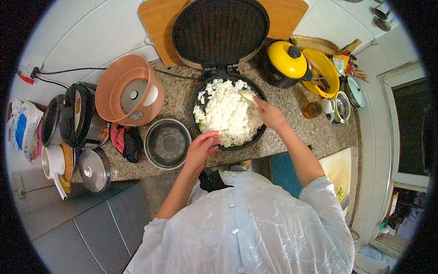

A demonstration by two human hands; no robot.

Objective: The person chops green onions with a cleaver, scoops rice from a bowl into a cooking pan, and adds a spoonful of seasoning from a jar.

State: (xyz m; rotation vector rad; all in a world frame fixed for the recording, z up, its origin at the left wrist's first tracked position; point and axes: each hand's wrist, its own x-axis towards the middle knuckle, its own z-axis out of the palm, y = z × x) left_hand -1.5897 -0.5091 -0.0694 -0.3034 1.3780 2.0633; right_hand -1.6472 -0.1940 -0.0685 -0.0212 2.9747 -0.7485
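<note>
A heap of cooked white rice (226, 109) covers most of the black round pan of an electric griddle (259, 138). Bits of green show under the rice at its near and left edges. My right hand (272, 114) grips a pale rice paddle (247, 96), whose blade lies against the rice at the upper right. At the near left rim of the pan is my left hand (204, 147), fingers slightly apart and holding nothing; whether it touches the rim or rice is unclear. Behind the pan stands the griddle's raised ridged lid (220, 30).
Left of the griddle are an empty metal bowl (167, 144), an orange-pink pot (130, 90), a pressure cooker (82, 116) and a pot lid (94, 171). On the right stand a yellow-lidded black pot (287, 63), a yellow basin (328, 90), a jar (312, 109) and a cutting board (337, 164).
</note>
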